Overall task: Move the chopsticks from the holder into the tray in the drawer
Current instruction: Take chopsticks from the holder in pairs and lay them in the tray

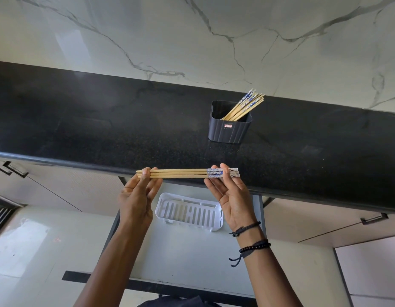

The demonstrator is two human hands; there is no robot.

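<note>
Both hands pinch our chopsticks (pixel 183 173) level above the tray (pixel 188 212) in the drawer (pixel 192 251): left hand (pixel 138 196) at the tips, right hand (pixel 232 196) at the patterned ends. Tray holds none yet; other chopsticks (pixel 245 105) stand in the holder (pixel 228 129).

The left hand (pixel 138 193) and right hand (pixel 231 196) hold a few chopsticks (pixel 183 173) level between them over the black counter's (pixel 103 120) front edge, the left pinching the plain tips and the right gripping the blue-patterned ends. Below, a white slotted tray (pixel 188 211) lies in the open drawer (pixel 192 251). On the counter, a dark holder (pixel 229 127) has more chopsticks (pixel 245 105) leaning right.
</note>
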